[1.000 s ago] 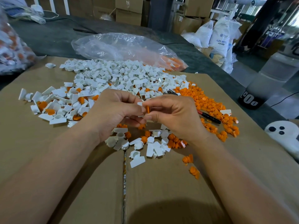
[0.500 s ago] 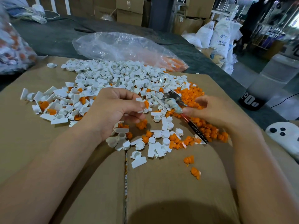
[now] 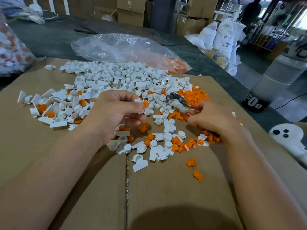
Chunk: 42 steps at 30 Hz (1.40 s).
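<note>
Left hand is up off the cardboard with fingers curled. Thumb and forefinger pinch a white cap with an orange plug seated in it, plug side facing right toward the tool. The piece sits at the fingertips, above the loose parts mid-sheet, touching nothing else.

Right hand is low on the right, fingers wrapped round the red handles of the pliers. The handles are mostly hidden under the hand and only a short red stretch shows. The neck is wound with pale tape. The metal head points up-left and lies over the line where the white pile meets the orange pile. Can't tell if the nose is open or closed. The head is near the held cap but apart from it.

Rest of the sheet:
- The heap of filled caps is at left.
- A scatter of white and orange bits lies between the wrists.
- Two stray plugs lie nearer the body.

A clear bag sits behind the white pile, with orange parts in its right end. A second bag of mixed parts is at the far left edge. At the right edge are a white moulded piece with three black dots and a translucent container with a black base — off the table, on the floor.
</note>
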{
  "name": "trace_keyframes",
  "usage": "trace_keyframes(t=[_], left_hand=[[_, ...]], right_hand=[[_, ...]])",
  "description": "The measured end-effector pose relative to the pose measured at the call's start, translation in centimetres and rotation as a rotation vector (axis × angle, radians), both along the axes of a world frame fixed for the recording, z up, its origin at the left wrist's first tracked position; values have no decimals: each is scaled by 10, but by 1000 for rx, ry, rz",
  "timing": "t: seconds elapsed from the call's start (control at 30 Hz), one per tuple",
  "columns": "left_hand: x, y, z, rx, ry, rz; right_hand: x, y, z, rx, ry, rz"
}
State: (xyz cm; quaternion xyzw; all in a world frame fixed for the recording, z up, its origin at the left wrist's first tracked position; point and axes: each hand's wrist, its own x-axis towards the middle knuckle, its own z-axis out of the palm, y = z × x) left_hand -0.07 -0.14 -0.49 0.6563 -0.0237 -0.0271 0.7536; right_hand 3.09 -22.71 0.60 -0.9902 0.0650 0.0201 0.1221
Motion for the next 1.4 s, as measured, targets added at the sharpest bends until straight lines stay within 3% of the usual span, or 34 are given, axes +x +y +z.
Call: trace_keyframes(t=[0.2, 0.43, 0.7, 1.4], left_hand=[[2, 0, -3, -39, -11, 44], [3, -4, -5, -176, -106, 167], [6, -3, -5, -309, -163, 253], [4, -5, -4, -275, -224, 236]], right_hand=[[-8, -2, 12, 110, -240, 38], [-15, 17, 12, 198, -499, 250], [-22, 36, 7, 158, -387, 472], [-25, 39, 6, 193, -234, 553]])
